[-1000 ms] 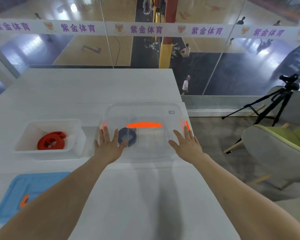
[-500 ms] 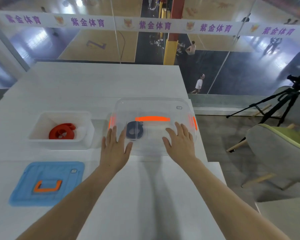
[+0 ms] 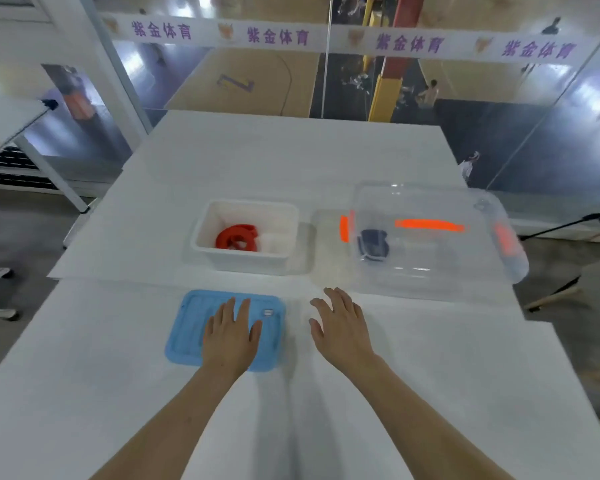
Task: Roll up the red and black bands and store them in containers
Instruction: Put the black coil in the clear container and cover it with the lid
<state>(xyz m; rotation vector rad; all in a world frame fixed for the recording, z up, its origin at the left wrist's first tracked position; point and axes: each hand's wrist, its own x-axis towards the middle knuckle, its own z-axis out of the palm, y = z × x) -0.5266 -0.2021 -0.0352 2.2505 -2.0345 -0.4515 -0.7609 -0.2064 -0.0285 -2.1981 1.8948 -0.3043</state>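
1. The white box [image 3: 239, 263] sits on the table [image 3: 291, 161], and the rolled red band [image 3: 236, 237] lies inside it.
2. The clear box [image 3: 430, 265] stands just right of the white box, and the black band [image 3: 373, 244] is inside it.
3. The blue lid [image 3: 187, 327] lies flat in front of the white box.
4. The left hand [image 3: 231, 336] is flat over the blue lid, its grip loose, holding nothing.
5. The right hand [image 3: 342, 329] is in front of the white box too, a bit to the right, fingers spread, grip empty.
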